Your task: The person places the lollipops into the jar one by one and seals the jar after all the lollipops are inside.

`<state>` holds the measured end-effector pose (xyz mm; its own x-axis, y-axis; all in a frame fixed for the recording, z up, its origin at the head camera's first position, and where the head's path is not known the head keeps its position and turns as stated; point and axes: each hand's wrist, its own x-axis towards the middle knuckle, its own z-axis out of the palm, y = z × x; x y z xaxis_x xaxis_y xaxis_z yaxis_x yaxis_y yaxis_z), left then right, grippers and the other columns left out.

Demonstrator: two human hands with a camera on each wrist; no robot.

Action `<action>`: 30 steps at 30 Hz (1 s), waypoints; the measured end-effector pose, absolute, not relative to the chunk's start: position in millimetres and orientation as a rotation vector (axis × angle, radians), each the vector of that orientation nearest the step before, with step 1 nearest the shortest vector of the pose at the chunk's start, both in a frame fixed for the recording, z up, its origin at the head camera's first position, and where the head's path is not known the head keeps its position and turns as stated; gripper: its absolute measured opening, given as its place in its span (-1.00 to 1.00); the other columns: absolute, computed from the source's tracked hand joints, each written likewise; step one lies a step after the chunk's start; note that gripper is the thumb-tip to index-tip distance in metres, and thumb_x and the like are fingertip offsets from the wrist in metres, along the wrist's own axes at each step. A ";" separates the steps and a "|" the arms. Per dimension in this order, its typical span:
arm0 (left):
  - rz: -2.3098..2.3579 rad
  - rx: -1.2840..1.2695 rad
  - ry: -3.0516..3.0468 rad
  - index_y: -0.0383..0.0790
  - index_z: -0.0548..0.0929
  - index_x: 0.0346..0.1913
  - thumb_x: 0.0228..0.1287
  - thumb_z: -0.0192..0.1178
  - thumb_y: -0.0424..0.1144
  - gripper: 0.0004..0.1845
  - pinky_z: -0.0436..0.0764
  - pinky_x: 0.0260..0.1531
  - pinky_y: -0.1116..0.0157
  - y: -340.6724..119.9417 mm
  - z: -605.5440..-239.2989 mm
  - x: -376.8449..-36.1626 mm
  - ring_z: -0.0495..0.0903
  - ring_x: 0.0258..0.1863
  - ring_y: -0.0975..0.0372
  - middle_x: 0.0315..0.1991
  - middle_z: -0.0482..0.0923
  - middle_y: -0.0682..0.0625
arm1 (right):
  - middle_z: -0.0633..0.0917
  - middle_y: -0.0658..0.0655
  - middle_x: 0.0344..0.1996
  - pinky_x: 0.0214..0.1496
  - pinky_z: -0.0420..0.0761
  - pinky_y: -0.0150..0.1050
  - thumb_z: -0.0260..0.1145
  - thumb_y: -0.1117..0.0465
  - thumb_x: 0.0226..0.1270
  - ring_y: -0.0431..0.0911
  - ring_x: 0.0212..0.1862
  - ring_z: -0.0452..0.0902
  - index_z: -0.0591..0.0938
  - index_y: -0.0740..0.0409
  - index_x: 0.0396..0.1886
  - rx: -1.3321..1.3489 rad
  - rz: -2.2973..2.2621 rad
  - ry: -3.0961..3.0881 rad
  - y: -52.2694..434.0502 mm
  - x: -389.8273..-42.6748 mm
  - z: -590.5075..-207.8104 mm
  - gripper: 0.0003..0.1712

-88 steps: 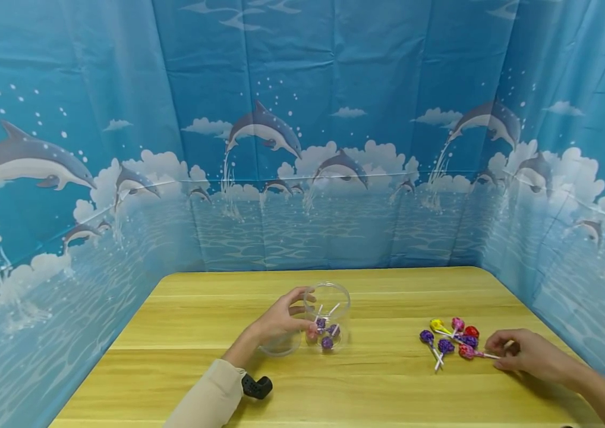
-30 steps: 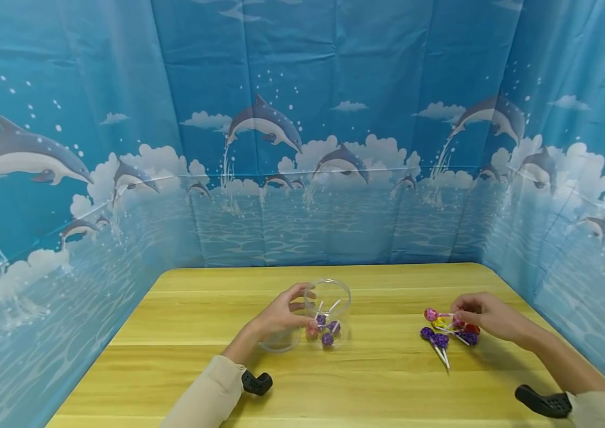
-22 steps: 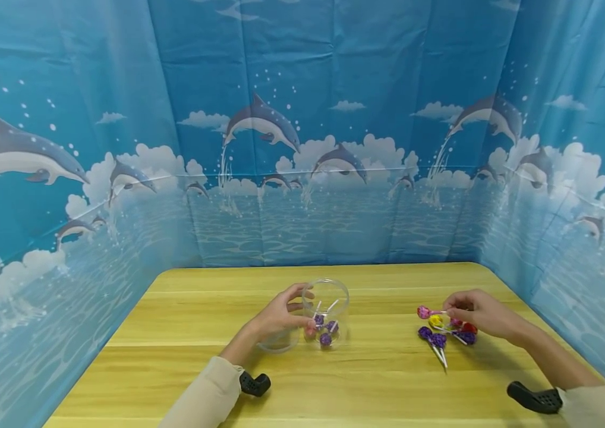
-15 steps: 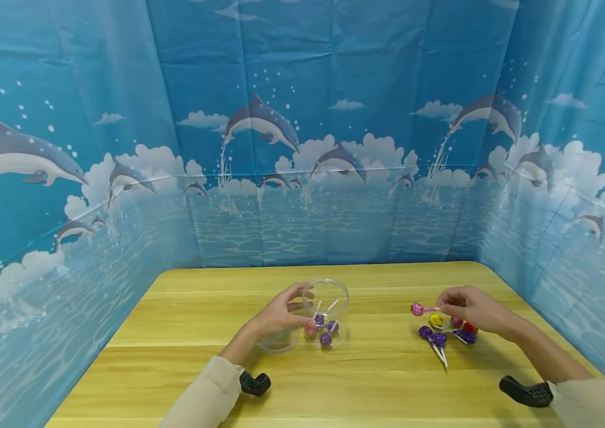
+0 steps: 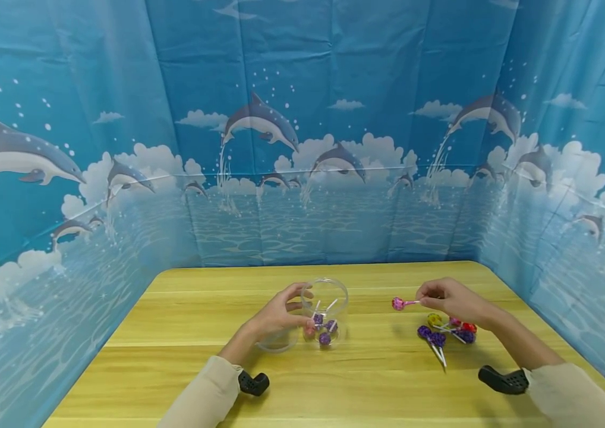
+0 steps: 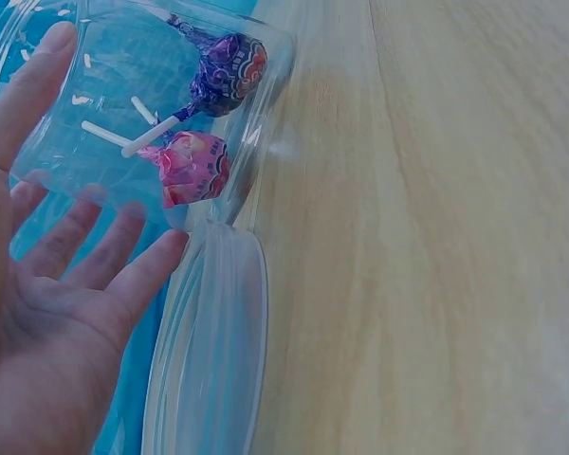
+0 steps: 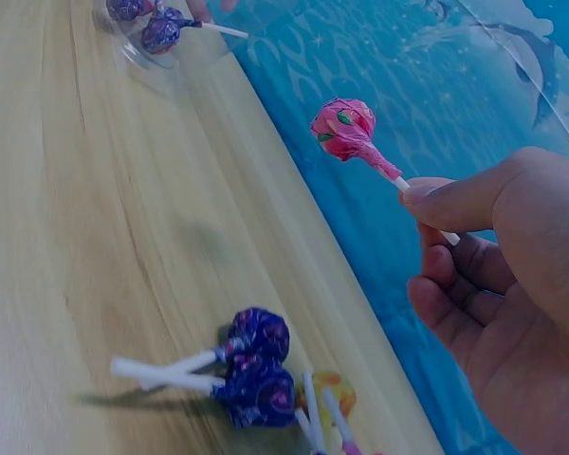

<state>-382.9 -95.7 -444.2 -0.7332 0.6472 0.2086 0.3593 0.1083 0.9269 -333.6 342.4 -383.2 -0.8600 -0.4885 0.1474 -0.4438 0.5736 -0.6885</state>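
Observation:
My right hand pinches a pink lollipop by its white stick, above the table between the jar and the pile. In the right wrist view, thumb and forefinger hold the stick's end and the pink head points away. My left hand cups the side of a clear plastic jar, thumb in front and fingers behind. Inside lie several purple lollipops and a pink one. A clear round lid is beside the jar, below my left hand.
To the right, a loose pile on the wooden table has purple lollipops, a yellow lollipop, a red lollipop and another pink one. A blue dolphin-print curtain stands around the table's back and sides.
My right hand has taken a pink lollipop from the pile's right side, lifted it and carried it left over the pile towards the jar. My left hand stays at the jar.

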 end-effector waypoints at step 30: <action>1.678 0.990 2.127 -0.04 0.24 0.60 0.36 0.43 -0.25 -0.16 0.38 0.40 -0.04 -95.9 -445.3 -383.5 0.30 0.45 -0.15 0.44 0.28 -0.29 | 0.64 0.11 -0.24 -0.22 0.56 -0.18 0.18 0.26 0.64 -0.04 -0.28 0.47 0.66 0.22 -0.09 -0.852 -1.168 2.738 295.3 -357.7 -358.7 -0.84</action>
<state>-383.5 -95.9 -445.3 -0.7354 0.6457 0.2054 0.3499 0.1022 0.9312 -357.7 295.3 -358.7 -0.8477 -0.5034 0.1672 -0.4690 0.5640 -0.6797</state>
